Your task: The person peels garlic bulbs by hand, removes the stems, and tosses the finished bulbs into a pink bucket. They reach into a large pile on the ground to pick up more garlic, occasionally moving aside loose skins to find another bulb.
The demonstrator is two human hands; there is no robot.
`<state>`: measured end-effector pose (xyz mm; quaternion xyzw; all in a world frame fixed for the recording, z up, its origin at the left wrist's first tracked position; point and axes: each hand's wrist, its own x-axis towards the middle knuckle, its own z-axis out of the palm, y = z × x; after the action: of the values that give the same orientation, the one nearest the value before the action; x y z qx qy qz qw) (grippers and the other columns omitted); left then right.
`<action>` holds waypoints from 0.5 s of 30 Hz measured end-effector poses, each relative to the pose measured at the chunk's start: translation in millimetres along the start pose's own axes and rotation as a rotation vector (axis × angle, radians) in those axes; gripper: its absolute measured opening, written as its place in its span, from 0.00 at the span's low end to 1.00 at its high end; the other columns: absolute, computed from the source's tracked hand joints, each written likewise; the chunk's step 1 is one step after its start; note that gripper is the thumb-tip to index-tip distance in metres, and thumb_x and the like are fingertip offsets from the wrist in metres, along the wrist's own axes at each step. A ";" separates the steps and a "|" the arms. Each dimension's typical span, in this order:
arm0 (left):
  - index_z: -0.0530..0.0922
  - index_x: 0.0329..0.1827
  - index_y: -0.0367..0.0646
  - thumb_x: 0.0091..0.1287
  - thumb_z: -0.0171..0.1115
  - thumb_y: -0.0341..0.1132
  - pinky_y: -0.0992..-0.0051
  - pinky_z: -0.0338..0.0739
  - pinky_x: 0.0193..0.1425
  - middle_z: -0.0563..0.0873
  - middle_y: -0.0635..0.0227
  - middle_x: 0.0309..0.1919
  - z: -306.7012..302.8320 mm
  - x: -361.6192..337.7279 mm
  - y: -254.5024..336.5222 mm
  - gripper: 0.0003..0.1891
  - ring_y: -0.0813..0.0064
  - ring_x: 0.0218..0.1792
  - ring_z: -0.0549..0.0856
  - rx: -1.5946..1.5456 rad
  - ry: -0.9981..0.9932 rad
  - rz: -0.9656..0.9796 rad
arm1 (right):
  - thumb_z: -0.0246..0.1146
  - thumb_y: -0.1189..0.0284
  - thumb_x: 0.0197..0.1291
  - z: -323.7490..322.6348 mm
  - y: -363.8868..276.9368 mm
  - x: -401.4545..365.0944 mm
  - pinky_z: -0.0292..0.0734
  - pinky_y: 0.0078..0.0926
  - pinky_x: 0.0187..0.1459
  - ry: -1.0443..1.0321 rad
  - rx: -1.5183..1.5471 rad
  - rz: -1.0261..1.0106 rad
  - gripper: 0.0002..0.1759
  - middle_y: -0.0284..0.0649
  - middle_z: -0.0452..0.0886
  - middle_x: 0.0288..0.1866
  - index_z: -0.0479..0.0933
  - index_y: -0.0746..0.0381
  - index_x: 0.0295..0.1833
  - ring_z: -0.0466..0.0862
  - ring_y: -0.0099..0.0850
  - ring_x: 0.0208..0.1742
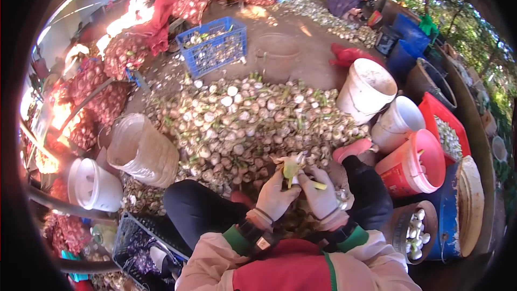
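Observation:
My left hand (277, 194), gloved in white, is closed around a garlic bulb (291, 168) with yellow-green outer leaves and loose, papery skin. Close beside it my right hand (321, 194), also gloved, is closed, its fingertips at the bulb. From the right fingers sticks a narrow yellow piece (319, 186), like a small knife handle; its other end is hidden. Both hands are above my lap, between my bent knees. A broad heap of garlic bulbs (242, 118) covers the ground just beyond them.
A blue crate (212, 48) stands behind the heap. At right are white buckets (368, 89), a red bucket (401, 167), and a pot of peeled garlic (416, 234). On the left stand a translucent bucket (142, 151) and red net sacks (97, 91). Another person (347, 2) sits far back.

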<state>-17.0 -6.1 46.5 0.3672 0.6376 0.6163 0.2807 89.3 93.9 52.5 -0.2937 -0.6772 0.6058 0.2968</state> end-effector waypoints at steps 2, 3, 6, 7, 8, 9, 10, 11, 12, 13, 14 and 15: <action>0.75 0.58 0.38 0.60 0.64 0.34 0.68 0.80 0.42 0.84 0.57 0.33 -0.6 2.1 -3.9 0.22 0.63 0.34 0.86 0.232 0.011 0.024 | 0.66 0.73 0.63 -5.7 0.6 -0.6 0.75 0.19 0.40 0.014 0.066 0.051 0.06 0.36 0.82 0.36 0.79 0.65 0.41 0.80 0.21 0.37; 0.75 0.58 0.38 0.60 0.64 0.34 0.68 0.80 0.42 0.84 0.57 0.33 -2.6 6.2 -7.0 0.22 0.63 0.34 0.86 0.235 0.010 0.015 | 0.66 0.73 0.63 -3.4 7.5 2.3 0.75 0.19 0.40 0.012 0.070 0.060 0.06 0.36 0.82 0.36 0.79 0.65 0.41 0.80 0.21 0.37; 0.77 0.52 0.33 0.64 0.54 0.24 0.73 0.80 0.43 0.85 0.61 0.38 -9.0 23.3 -19.5 0.14 0.70 0.37 0.86 -0.230 -0.039 -0.325 | 0.65 0.73 0.63 -5.0 16.8 10.5 0.72 0.15 0.37 0.062 0.329 0.198 0.06 0.31 0.81 0.34 0.78 0.63 0.43 0.77 0.16 0.36; 0.79 0.47 0.33 0.63 0.54 0.23 0.76 0.80 0.41 0.85 0.61 0.37 -7.2 22.9 -25.2 0.11 0.70 0.37 0.85 -0.419 0.044 -0.202 | 0.66 0.71 0.63 -6.7 17.0 17.5 0.72 0.15 0.35 0.108 0.396 0.237 0.07 0.30 0.80 0.34 0.78 0.62 0.41 0.77 0.16 0.35; 0.80 0.45 0.33 0.63 0.56 0.24 0.74 0.79 0.41 0.84 0.60 0.36 2.4 21.6 -24.2 0.10 0.68 0.37 0.85 -0.251 0.080 -0.124 | 0.66 0.71 0.63 -11.6 22.6 23.1 0.71 0.16 0.35 0.136 0.479 0.336 0.07 0.30 0.80 0.34 0.78 0.62 0.40 0.77 0.16 0.34; 0.80 0.44 0.34 0.63 0.58 0.26 0.72 0.79 0.41 0.84 0.59 0.35 3.5 17.9 -18.9 0.09 0.67 0.37 0.85 -0.067 0.126 -0.045 | 0.66 0.70 0.62 -11.6 29.2 26.0 0.71 0.16 0.35 0.149 0.581 0.440 0.07 0.30 0.80 0.34 0.78 0.62 0.40 0.76 0.16 0.34; 0.80 0.44 0.35 0.62 0.60 0.28 0.70 0.79 0.40 0.84 0.57 0.35 3.8 16.6 -11.2 0.09 0.64 0.37 0.84 0.268 0.060 0.041 | 0.66 0.70 0.63 -10.6 33.9 22.5 0.70 0.16 0.35 0.171 0.527 0.413 0.07 0.30 0.80 0.33 0.78 0.61 0.40 0.75 0.16 0.33; 0.80 0.44 0.36 0.62 0.62 0.30 0.67 0.79 0.40 0.83 0.55 0.36 6.2 18.0 -3.7 0.10 0.62 0.36 0.84 0.610 0.001 0.136 | 0.66 0.69 0.63 -8.7 38.3 21.3 0.70 0.16 0.35 0.182 0.478 0.382 0.07 0.29 0.79 0.33 0.78 0.61 0.40 0.75 0.16 0.33; 0.80 0.43 0.38 0.61 0.65 0.34 0.61 0.77 0.40 0.82 0.50 0.36 9.6 20.5 1.6 0.11 0.54 0.37 0.83 0.702 -0.012 0.117 | 0.65 0.69 0.63 -4.5 33.8 21.1 0.69 0.17 0.35 0.224 0.566 0.373 0.06 0.28 0.78 0.32 0.78 0.60 0.39 0.73 0.16 0.32; 0.81 0.42 0.39 0.61 0.66 0.35 0.58 0.76 0.39 0.82 0.49 0.37 10.3 24.4 -4.2 0.10 0.50 0.36 0.83 0.778 -0.013 0.239 | 0.65 0.68 0.64 -2.9 51.0 20.8 0.69 0.18 0.34 0.236 0.504 0.327 0.07 0.27 0.77 0.31 0.77 0.60 0.37 0.73 0.17 0.33; 0.81 0.41 0.40 0.61 0.66 0.36 0.57 0.76 0.39 0.82 0.49 0.36 11.6 24.4 -3.0 0.11 0.49 0.36 0.83 0.866 -0.060 0.265 | 0.64 0.68 0.65 -1.0 61.8 22.3 0.70 0.19 0.35 0.240 0.426 0.208 0.09 0.28 0.77 0.31 0.75 0.60 0.35 0.73 0.18 0.33; 0.81 0.40 0.40 0.61 0.66 0.38 0.55 0.76 0.40 0.83 0.50 0.35 10.1 22.2 -2.0 0.11 0.47 0.36 0.83 0.953 -0.111 0.280 | 0.63 0.68 0.65 -2.3 59.3 19.7 0.71 0.19 0.34 0.246 0.359 0.221 0.08 0.31 0.78 0.31 0.75 0.60 0.36 0.74 0.19 0.32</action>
<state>-21.8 18.0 45.8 0.5690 0.7769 0.2678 0.0300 80.6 115.9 -5.4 -0.3803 -0.4810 0.7050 0.3565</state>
